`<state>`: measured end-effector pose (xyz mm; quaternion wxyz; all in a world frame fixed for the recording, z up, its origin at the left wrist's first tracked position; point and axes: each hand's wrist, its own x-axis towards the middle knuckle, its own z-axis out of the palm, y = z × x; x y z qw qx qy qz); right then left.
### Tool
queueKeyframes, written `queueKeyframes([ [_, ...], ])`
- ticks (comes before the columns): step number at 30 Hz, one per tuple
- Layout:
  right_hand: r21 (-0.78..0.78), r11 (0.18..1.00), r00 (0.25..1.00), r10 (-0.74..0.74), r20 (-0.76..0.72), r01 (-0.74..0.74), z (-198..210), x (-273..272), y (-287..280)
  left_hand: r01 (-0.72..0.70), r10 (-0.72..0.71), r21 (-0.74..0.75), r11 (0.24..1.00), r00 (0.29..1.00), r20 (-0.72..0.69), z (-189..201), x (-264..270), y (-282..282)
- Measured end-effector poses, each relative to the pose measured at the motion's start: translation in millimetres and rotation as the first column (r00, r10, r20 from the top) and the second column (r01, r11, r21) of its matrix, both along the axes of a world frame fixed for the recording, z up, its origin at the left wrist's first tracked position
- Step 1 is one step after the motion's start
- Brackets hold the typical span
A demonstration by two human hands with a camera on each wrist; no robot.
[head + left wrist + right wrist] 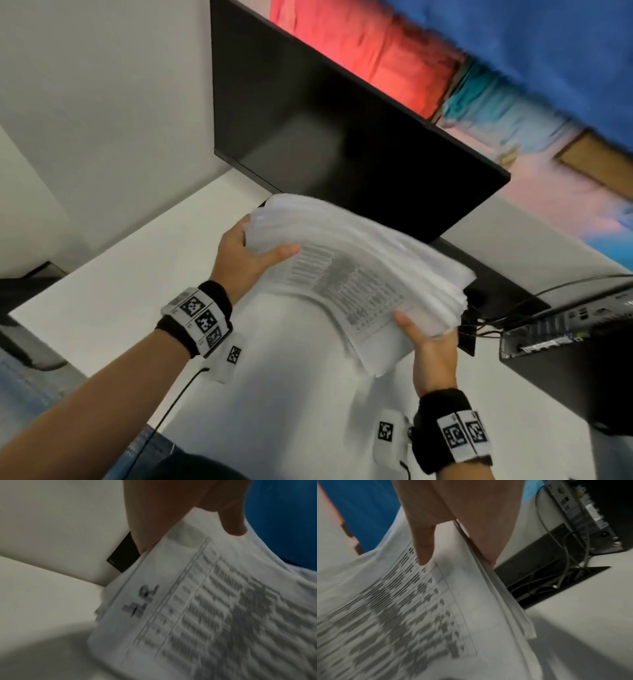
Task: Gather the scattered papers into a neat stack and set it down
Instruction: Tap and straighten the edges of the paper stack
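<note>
A stack of white papers [356, 274] with a printed table on the top sheet hangs above the white desk [102, 308], blurred by motion. My left hand [250, 253] grips its left end, thumb on top and fingers underneath. My right hand [431, 346] grips the right end the same way. In the left wrist view the thumb [233, 524] presses on the top sheet of the papers [205, 615]. In the right wrist view the thumb [423, 547] lies on the printed sheet of the papers [402, 615], and the sheet edges fan out unevenly.
A black monitor [342, 137] stands right behind the papers. A black computer case [575, 349] with cables [496, 318] sits at the right, beside a dark cable opening [556, 585] in the desk. A grey partition wall [102, 120] closes the left side.
</note>
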<state>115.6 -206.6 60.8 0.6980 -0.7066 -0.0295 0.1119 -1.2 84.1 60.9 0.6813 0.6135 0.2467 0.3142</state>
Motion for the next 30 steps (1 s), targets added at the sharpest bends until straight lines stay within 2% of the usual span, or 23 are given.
queueKeyframes([
  [3, -0.109, 0.992, 0.98, 0.037, -0.196, -0.059, -23.8, 5.0, -4.3, 0.021, -0.025, -0.044, 0.999, 0.995, -0.1, -9.6, 1.9, 12.1],
  [6, -0.213, 0.976, 0.965, -0.011, -0.263, -0.047, -40.4, 7.2, -1.1, 0.064, -0.09, -0.13, 0.989, 0.975, -0.204, -20.8, 9.1, 14.7],
  [9, -0.22, 0.975, 0.978, -0.003, -0.208, -0.044, -35.8, 9.6, 7.0, 0.062, -0.096, -0.192, 0.979, 0.98, -0.172, -24.5, 15.0, 9.0],
  [15, -0.048, 0.999, 1.0, -0.006, 0.016, 0.007, -8.0, 7.4, 8.0, -0.003, 0.005, -0.173, 0.985, 1.0, 0.008, -7.2, 13.0, 7.6],
  [18, -0.102, 0.994, 0.999, 0.035, 0.012, -0.034, -13.6, 9.9, 2.9, -0.034, 0.032, -0.084, 0.996, 0.999, -0.026, -8.5, 16.8, 13.1],
  [22, -0.162, 0.986, 0.999, 0.035, -0.029, -0.039, -15.6, 13.4, 2.0, -0.034, 0.027, -0.09, 0.995, 0.997, -0.073, -8.7, 27.6, 15.6],
  [26, -0.151, 0.988, 0.993, -0.055, -0.109, 0.038, -25.4, 17.5, 1.8, 0.014, -0.026, -0.109, 0.994, 0.994, -0.107, -13.7, 35.7, 17.6],
  [30, -0.16, 0.987, 0.991, -0.018, -0.134, -0.003, -31.2, 12.9, 4.5, 0.09, -0.109, -0.104, 0.991, 0.974, -0.199, -26.8, 35.3, 21.6],
])
